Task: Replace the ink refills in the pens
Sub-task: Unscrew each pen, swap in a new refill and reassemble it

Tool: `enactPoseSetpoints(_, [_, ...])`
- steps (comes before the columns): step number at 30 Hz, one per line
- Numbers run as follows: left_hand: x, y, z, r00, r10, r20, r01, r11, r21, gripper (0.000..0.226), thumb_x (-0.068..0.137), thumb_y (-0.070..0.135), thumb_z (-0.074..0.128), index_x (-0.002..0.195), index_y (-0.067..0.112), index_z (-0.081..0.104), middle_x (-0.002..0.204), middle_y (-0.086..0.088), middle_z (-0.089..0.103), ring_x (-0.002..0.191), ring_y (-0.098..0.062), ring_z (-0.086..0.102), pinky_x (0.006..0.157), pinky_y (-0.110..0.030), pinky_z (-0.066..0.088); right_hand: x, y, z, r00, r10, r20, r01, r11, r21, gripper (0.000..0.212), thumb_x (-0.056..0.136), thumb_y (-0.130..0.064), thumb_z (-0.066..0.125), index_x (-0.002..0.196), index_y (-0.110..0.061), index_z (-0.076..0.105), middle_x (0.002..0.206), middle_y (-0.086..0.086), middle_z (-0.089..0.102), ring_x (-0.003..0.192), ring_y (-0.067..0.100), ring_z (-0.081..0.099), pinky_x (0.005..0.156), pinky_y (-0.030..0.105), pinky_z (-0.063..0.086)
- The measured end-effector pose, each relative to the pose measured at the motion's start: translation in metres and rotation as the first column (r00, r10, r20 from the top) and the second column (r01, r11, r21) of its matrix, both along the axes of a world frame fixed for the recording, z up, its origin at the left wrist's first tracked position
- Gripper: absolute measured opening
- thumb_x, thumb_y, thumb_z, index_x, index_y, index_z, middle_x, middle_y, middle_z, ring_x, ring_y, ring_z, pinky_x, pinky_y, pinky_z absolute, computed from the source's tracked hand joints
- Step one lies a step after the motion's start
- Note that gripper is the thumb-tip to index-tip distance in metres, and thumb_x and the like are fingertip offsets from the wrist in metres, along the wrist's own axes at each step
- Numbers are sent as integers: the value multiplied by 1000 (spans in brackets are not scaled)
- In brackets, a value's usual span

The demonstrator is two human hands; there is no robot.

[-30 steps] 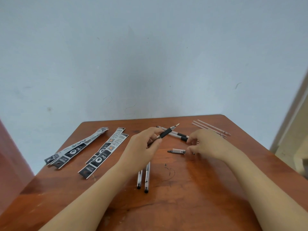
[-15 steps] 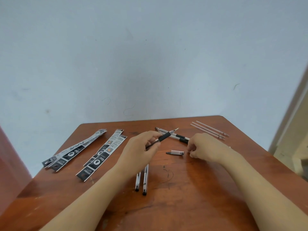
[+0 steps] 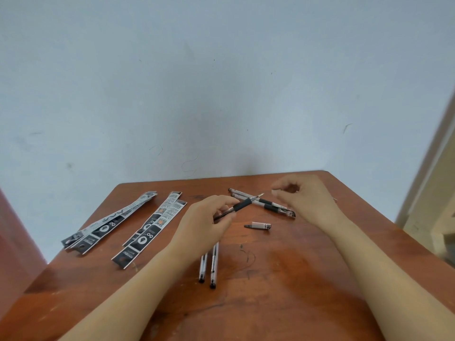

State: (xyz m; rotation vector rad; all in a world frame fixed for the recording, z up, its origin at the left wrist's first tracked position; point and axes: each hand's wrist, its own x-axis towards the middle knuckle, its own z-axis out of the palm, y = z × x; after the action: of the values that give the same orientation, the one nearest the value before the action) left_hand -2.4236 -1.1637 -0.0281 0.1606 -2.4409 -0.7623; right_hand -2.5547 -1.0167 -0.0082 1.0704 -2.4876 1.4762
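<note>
— On the far left of the surface [image 3: 307,286], what are those long flat things?

— Those are the refill packs [image 3: 108,223], black and white. Two bunches lie side by side, slanting up toward the wall. Nobody is touching them.

— And next to them?

— That is the left hand [image 3: 205,228]. Its fingers are closed around a pen [image 3: 240,206]. It holds the clear back part, and the black rubber grip and the thin tip stick out up and to the right. Two more pens [image 3: 209,265] lie flat just under that hand, side by side.

— What is the small gray bit in the middle?

— It looks like a pen cap [image 3: 258,225], lying alone on the wood.

— And behind it?

— Two pens lie crossed [image 3: 268,204], touching each other. The right hand [image 3: 307,199] hovers over them with thumb and finger curled close. I cannot tell if it pinches anything. It is too small to see.

— Is the pen hard to hold?

— I think it is light and stiff. The clear part looks smooth, so it may slip. The rubber grip is the best place to hold for twisting. The tip is thin, so I would keep fingers off it. A refill would bend if pushed hard, so push it in straight.
</note>
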Motion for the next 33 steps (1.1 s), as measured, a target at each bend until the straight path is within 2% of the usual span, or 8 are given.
enactPoseSetpoints(2, [0,0,0,1000,7,0,-7,1000,-5,27,85,14,58,110,24,61,76,24,49,69,3,48,65,1,37,4,3,5,992,68,110,-43,975,-219,16,80,-2,65,74,-16,65,67,-4,57,47,-6,50,52,4,38])
enactPoseSetpoints(6, [1,0,0,1000,10,-2,-10,1000,4,27,85,13,58,109,24,61,76,23,50,69,2,48,65,1,37,7,4,9,969,172,178,-101,932,-348,24,77,5,66,68,-18,65,57,-7,60,43,-3,51,50,8,43])
enactPoseSetpoints(10, [1,-1,1,1000,9,-5,-8,1000,17,27,85,13,58,109,24,61,75,22,50,67,3,47,63,2,36,10,4,7,962,220,163,-173,950,-260,27,76,2,68,66,-23,66,64,-2,62,47,-2,54,53,9,45])
enactPoseSetpoints(14, [2,-1,1,1000,5,-8,-5,1000,21,27,84,13,58,108,24,62,75,22,50,66,4,47,63,1,36,10,4,7,956,240,171,-200,954,-224,25,76,0,69,68,-23,67,63,-6,64,50,-3,54,54,8,44])
enactPoseSetpoints(19, [2,-1,0,1000,-8,-3,8,1000,4,27,84,13,59,107,27,62,74,22,51,67,2,47,63,-1,38,13,3,6,947,266,181,-236,957,-171,21,78,-1,67,72,-21,67,72,6,65,63,11,58,61,18,47])
enactPoseSetpoints(26, [1,-1,-1,999,-40,-11,40,999,-18,26,83,12,60,106,26,65,74,18,54,66,0,49,64,-4,38,16,0,4,926,312,212,-285,947,-146,25,77,4,66,70,-20,68,48,-10,62,46,-3,53,47,7,40])
enactPoseSetpoints(29, [1,-2,-3,998,-63,-19,62,998,-23,28,83,11,61,105,26,65,72,21,53,73,5,50,65,-8,40,16,0,3,920,325,217,-300,943,-142,25,75,4,68,69,-20,69,50,-9,65,47,-1,56,50,10,44])
enactPoseSetpoints(33, [1,-3,-4,997,-76,-31,75,996,-45,31,82,10,62,106,28,63,72,19,53,66,-3,52,62,-14,41,15,1,2,923,333,194,-320,942,-97,23,75,0,69,68,-22,70,51,-7,65,48,1,57,52,12,47])
